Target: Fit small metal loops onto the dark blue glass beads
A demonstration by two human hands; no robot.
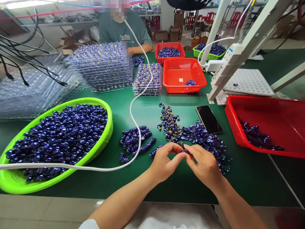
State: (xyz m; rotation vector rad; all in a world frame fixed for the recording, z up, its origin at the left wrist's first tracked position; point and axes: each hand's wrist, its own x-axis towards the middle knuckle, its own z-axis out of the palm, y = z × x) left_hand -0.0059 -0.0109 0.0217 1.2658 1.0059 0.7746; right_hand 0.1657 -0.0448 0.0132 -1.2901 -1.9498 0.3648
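My left hand (165, 160) and my right hand (204, 164) meet over the green table (147, 108), fingers pinched together on a small dark blue piece (185, 150) between them. Just beyond lies a loose heap of shiny blue pieces (205, 140) and a patch of blue pieces with gold parts (169, 122). Short stacked rows of blue pieces (134, 138) lie to the left of my left hand.
A round green basket (105, 109) full of blue pieces sits left, a white cable (133, 124) across it. A black phone (209, 119) and red baskets (232, 111) (184, 74) lie right. Clear tray stacks (102, 65) and a seated person (124, 30) are behind.
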